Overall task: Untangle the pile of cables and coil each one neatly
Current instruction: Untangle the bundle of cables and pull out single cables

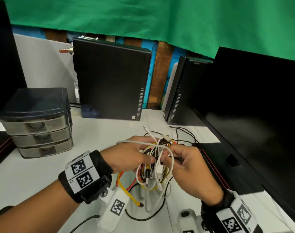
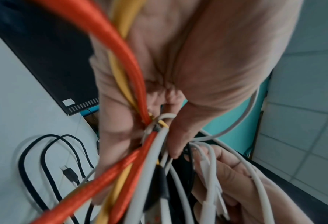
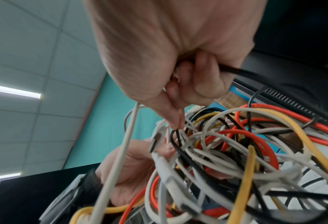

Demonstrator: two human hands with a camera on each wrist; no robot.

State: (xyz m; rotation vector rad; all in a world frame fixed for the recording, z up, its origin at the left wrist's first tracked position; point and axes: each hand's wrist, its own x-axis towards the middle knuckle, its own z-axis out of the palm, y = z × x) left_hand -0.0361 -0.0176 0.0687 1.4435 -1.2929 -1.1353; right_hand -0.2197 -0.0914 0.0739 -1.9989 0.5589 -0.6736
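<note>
A tangled bundle of cables [image 1: 156, 163] in white, yellow, red and black hangs between both hands above the white table [image 1: 34, 179]. My left hand [image 1: 131, 155] grips the bundle [image 2: 151, 151] from the left, fingers curled round several strands. From the right, my right hand [image 1: 182, 163] pinches a thin black cable [image 3: 175, 136] between thumb and forefinger at the edge of the tangle [image 3: 236, 151]. Loose ends dangle down, among them a yellow cable end [image 1: 140, 204] lying on the table.
A black monitor [image 1: 254, 115] stands close on the right. Two black computer cases [image 1: 109, 79] stand at the back. A small drawer unit [image 1: 37, 121] sits at the left. More black cable [image 1: 185, 133] lies on the table behind the bundle.
</note>
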